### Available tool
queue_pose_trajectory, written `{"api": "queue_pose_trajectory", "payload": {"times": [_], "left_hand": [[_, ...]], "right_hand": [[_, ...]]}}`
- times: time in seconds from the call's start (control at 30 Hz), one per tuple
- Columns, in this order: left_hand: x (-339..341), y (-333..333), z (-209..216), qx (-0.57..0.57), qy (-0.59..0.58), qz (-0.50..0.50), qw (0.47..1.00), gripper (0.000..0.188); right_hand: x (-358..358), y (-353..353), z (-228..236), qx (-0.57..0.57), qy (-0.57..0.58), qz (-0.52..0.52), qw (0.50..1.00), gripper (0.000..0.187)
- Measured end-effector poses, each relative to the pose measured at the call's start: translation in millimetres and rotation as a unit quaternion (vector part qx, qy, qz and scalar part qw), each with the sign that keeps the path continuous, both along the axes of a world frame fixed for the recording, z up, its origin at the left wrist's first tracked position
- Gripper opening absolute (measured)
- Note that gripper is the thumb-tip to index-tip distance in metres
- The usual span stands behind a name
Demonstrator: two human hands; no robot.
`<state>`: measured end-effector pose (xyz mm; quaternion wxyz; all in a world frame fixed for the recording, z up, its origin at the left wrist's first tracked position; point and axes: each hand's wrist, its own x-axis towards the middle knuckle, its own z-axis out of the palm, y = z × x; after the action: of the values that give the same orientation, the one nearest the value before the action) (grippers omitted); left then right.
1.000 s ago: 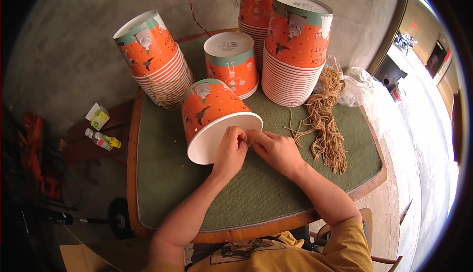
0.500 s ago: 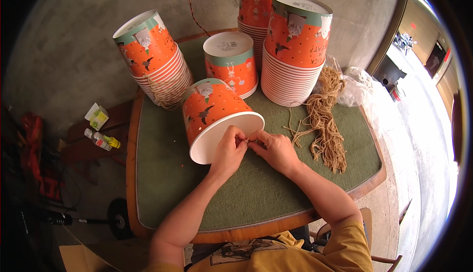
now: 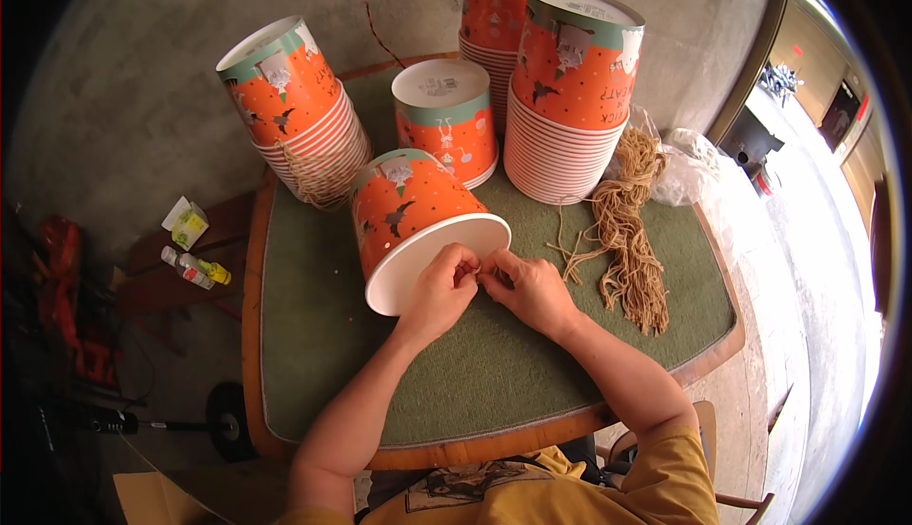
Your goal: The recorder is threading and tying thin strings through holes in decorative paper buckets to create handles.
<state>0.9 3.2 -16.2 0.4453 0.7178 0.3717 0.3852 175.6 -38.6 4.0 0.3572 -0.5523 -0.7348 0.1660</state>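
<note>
Bottles (image 3: 186,267) lie near a box (image 3: 185,223) on a bench (image 3: 232,229).

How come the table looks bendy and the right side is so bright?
Head view: the fisheye lens likely bends the table; head view, far right: strong light washes out the ground; head view, left: the red object sits in gloom; head view, middle: the tipped orange bucket looks fairly clear.

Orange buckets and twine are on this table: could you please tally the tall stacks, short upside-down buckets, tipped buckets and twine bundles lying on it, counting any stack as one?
Tall bucket stacks: 3
Short upside-down bucket, possibly nested: 1
Tipped bucket: 1
Twine bundle: 1
Total: 6
</note>
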Motion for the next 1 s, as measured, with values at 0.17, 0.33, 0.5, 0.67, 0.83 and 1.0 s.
{"api": "queue_pose_trajectory", "payload": {"times": [0.17,0.33,0.5,0.67,0.83,1.0], "left_hand": [[-1.2,-2.0,9.0,-0.073,-0.014,-0.022,0.997,0.011],[-3.8,0.2,6.8,-0.094,-0.008,-0.024,0.995,0.01],[-3.7,2.0,4.0,-0.138,-0.029,-0.031,0.989,0.007],[-4.7,4.6,-0.4,-0.164,-0.074,-0.035,0.983,0.005],[-2.9,3.6,3.1,-0.18,-0.086,-0.031,0.979,0.004],[-2.8,4.0,3.2,-0.19,-0.099,-0.036,0.976,0.003]], "right_hand": [[0.4,0.2,-1.4,0.002,0.009,0.004,1.0,0.014],[1.2,0.9,-0.4,-0.01,0.002,0.009,1.0,0.015],[4.4,0.6,1.8,-0.006,0.0,0.031,1.0,0.015],[4.5,0.0,1.3,0.007,-0.039,0.036,0.999,0.019],[3.4,-1.9,2.6,0.014,-0.057,0.032,0.998,0.022],[3.3,-0.7,1.8,0.036,-0.059,0.031,0.997,0.02]]}}
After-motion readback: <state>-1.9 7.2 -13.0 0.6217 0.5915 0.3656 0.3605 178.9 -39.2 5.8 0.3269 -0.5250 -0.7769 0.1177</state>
